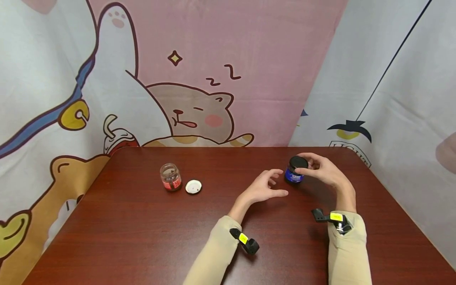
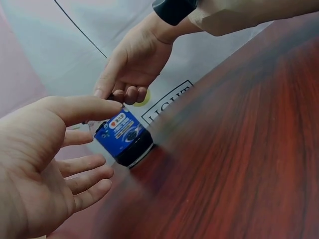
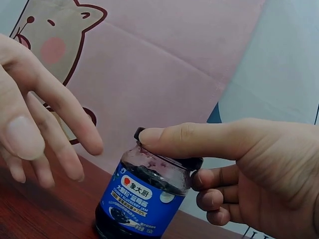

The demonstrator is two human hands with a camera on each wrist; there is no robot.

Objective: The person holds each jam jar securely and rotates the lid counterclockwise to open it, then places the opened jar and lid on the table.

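Note:
A blueberry jam jar with a blue label and a black lid stands at the right part of the table. My right hand pinches the jar at its lid, thumb on the near side and fingers on the far side. In the right wrist view, dark jam shows through the glass of the jar, below the thumb. Left of the jar, my left hand is held with fingers spread, facing the jar. The left wrist view shows a gap between the left hand and the jar.
On the table's left side stands an uncapped glass jar with a red label and some dark residue. A white lid lies beside it, inner side up. Printed cloth hangs behind the brown table and along its sides.

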